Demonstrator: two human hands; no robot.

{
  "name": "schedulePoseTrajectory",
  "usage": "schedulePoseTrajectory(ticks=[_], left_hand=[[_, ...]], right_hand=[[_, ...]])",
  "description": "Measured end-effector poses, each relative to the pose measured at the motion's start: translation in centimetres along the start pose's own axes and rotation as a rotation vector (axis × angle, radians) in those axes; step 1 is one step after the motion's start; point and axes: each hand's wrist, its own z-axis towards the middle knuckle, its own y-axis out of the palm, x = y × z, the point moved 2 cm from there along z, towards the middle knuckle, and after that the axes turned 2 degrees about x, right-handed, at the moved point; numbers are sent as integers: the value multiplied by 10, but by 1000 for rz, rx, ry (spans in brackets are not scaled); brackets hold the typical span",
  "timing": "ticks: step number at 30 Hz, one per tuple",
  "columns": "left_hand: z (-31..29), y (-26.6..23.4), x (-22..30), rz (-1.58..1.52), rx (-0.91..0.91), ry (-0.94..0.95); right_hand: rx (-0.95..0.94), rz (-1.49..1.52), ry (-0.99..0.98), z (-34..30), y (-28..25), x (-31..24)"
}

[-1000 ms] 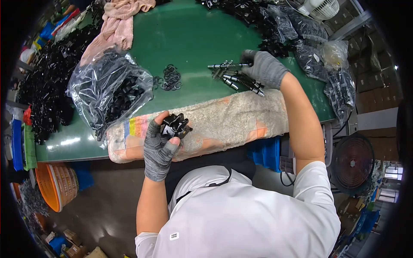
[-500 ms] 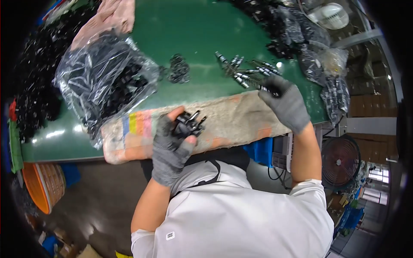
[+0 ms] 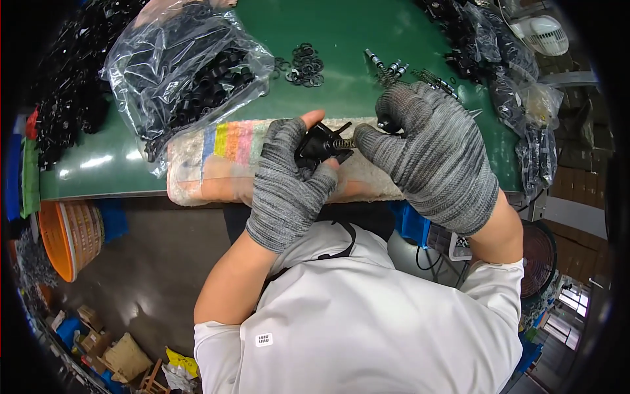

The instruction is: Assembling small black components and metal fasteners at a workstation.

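Both hands wear grey knit gloves with bare fingertips. My left hand point(image 3: 287, 187) is closed around a black plastic part point(image 3: 316, 143) with prongs, held above the padded cloth. A small metal coil spring point(image 3: 342, 144) sticks out of the part's right side. My right hand point(image 3: 436, 151) comes in from the right, its thumb at the outer end of the spring. Its fingers are curled over a small dark piece point(image 3: 390, 125) with a shiny end, mostly hidden by the glove. Beyond it lie metal pins point(image 3: 394, 68) and several loose springs point(image 3: 430, 80).
A clear plastic bag point(image 3: 197, 72) of black ring-like parts stands at left, beside black washers point(image 3: 305, 65). Black parts heap at far left point(image 3: 79, 85). The striped padded cloth point(image 3: 216, 157) lies along the green table's point(image 3: 348, 33) front edge. An orange basket point(image 3: 56, 240) stands below left.
My right hand has come back from the pins and springs to the black part in my left hand. A spring now shows sticking out of that part. The view has shifted.
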Motion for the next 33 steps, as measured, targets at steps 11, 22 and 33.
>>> schedulePoseTrajectory(ticks=[11, 22, 33], left_hand=[[-13, -21, -5, -430, -4, -254], [-7, -33, -37, -522, 31, -314], [-5, -28, -36, -502, 68, -303]], right_hand=[[389, 1048, 274, 7, 21, 42], [882, 1581, 338, 80, 116, 57], [740, 1633, 335, 46, 129, 73]])
